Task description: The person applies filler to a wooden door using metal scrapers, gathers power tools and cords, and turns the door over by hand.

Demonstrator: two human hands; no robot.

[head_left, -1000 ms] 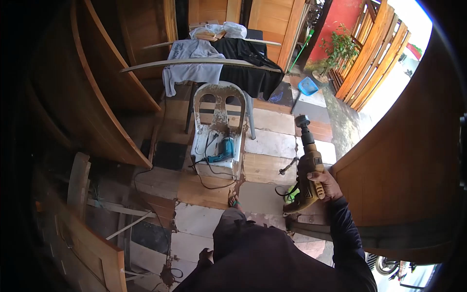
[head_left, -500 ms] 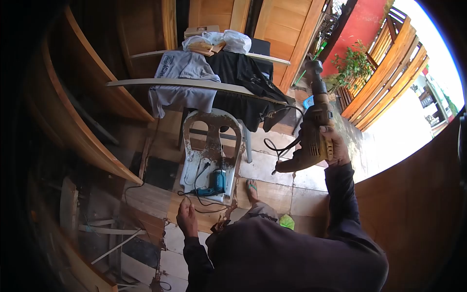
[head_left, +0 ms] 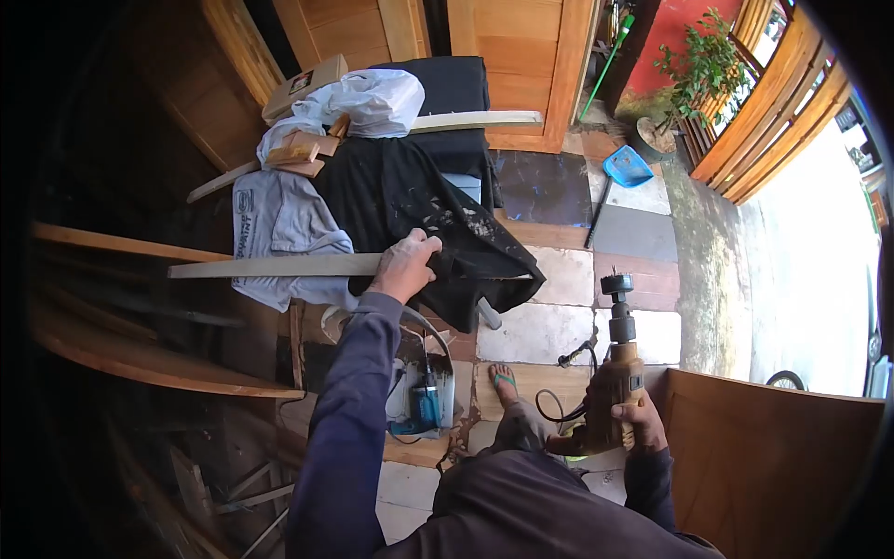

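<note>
My right hand [head_left: 641, 424] is closed around the handle of a brown-yellow power drill [head_left: 615, 387], held upright at the lower right. A round hole saw [head_left: 616, 283] is fitted in its chuck, and its cord loops beside the body. My left hand [head_left: 406, 265] reaches forward with fingers curled onto a black cloth [head_left: 382, 191], against a pale wooden strip [head_left: 270, 266]. The strip's right part is hidden by the hand and cloth. Left of it hangs a grey printed shirt [head_left: 291, 216]. A teal drill [head_left: 426, 407] lies on a worn plastic chair [head_left: 445, 391], partly behind my left arm.
White plastic bags [head_left: 372, 101], wood offcuts [head_left: 300, 154] and a cardboard box [head_left: 303, 86] sit behind the cloth. A blue dustpan [head_left: 628, 167] stands on the tiles near a potted plant [head_left: 694, 70]. Wooden panels [head_left: 773, 456] lean at right and left.
My left hand has moved up and forward from beside the chair to the cloth and strip. The drill in my right hand has come down and closer to my body. The view has shifted.
</note>
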